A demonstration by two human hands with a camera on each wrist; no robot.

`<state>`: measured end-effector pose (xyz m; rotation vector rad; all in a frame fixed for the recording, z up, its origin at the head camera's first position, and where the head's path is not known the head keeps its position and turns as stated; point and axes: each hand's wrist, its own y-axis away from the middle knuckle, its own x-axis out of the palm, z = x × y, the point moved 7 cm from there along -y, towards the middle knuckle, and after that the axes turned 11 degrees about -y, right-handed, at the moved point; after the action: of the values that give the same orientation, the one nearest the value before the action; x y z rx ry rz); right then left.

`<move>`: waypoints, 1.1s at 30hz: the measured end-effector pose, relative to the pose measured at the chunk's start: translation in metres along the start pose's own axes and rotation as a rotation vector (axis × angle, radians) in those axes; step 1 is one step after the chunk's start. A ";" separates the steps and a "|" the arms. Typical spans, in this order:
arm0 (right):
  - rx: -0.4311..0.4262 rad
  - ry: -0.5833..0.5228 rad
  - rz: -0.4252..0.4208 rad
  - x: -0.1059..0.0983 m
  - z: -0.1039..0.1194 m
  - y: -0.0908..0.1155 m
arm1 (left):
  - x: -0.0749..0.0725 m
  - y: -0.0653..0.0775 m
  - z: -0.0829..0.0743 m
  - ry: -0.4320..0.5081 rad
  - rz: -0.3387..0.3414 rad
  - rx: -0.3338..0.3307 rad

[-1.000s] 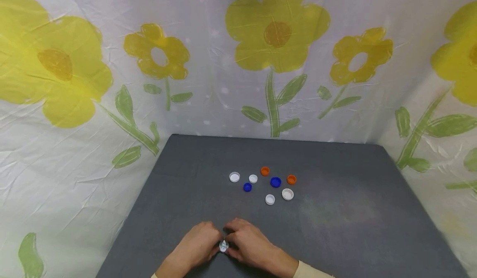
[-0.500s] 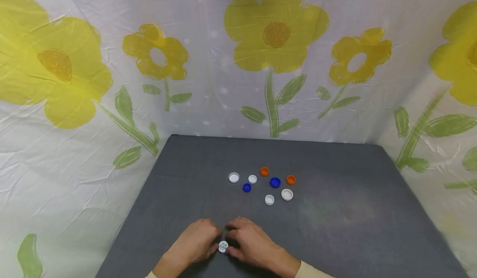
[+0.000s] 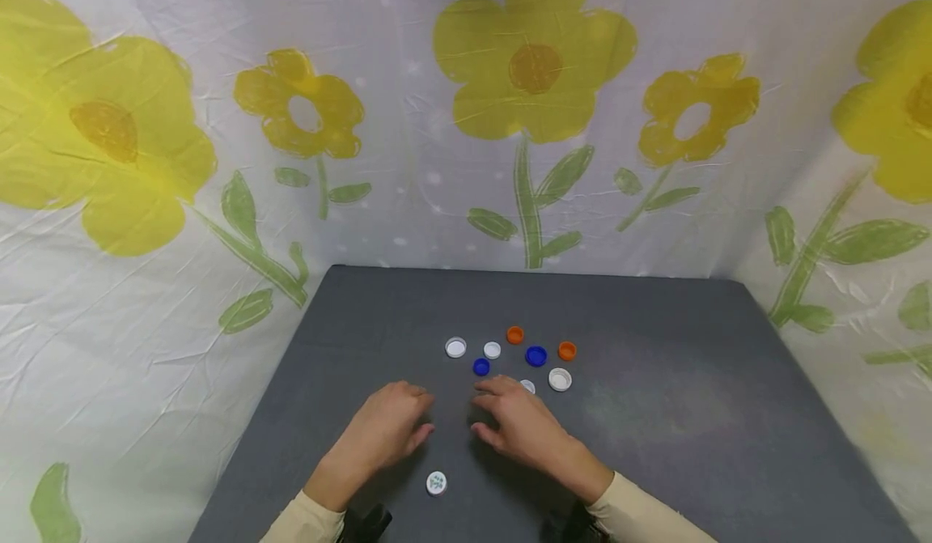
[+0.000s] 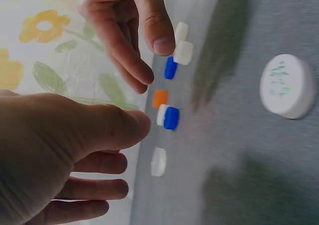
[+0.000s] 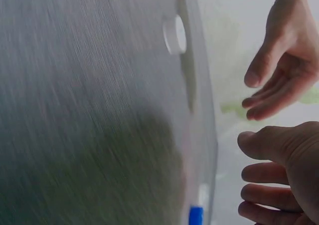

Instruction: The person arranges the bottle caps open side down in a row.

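Note:
A white bottle cap (image 3: pixel 436 483) with greenish print on its top lies near the front of the grey table (image 3: pixel 655 446); the left wrist view shows it close up. Both hands are off it. My left hand (image 3: pixel 386 428) hovers beyond the cap to the left, fingers loosely bent and holding nothing. To the right, my right hand (image 3: pixel 518 422) is above the table with relaxed fingers and nothing in them. It partly covers a small white cap (image 3: pixel 527 386). Nearest to its fingertips is a small blue cap (image 3: pixel 481 366).
Farther back lie several loose caps: a white one (image 3: pixel 455 347), a smaller white one (image 3: pixel 492 350), a larger blue one (image 3: pixel 535 355), a large white one (image 3: pixel 560 379), and two orange caps (image 3: pixel 515 334). A flower-printed curtain (image 3: pixel 408 163) surrounds the table's back and sides.
Both hands have let go of the printed white cap, moved forward and spread apart. That cap now lies flat on the table, uncovered; earlier it was tilted between the fingers.

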<state>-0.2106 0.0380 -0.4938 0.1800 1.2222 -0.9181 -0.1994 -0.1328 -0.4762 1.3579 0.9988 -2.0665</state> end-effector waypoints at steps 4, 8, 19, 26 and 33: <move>0.005 0.023 -0.023 -0.011 -0.014 -0.005 | 0.001 -0.016 0.004 0.009 -0.018 -0.016; -0.010 0.036 -0.072 -0.022 -0.026 -0.010 | 0.005 -0.031 0.007 0.033 -0.011 -0.042; 0.062 0.060 -0.083 -0.031 -0.055 -0.021 | 0.024 -0.065 0.009 0.072 0.002 -0.059; 0.060 0.062 -0.080 -0.021 -0.066 -0.029 | 0.051 -0.079 0.008 0.130 0.080 -0.101; 0.064 0.067 -0.088 -0.010 -0.075 -0.034 | 0.072 -0.085 0.006 0.151 0.137 -0.161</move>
<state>-0.2883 0.0642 -0.5020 0.2103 1.2711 -1.0356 -0.2917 -0.0839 -0.5138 1.4715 1.0775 -1.7665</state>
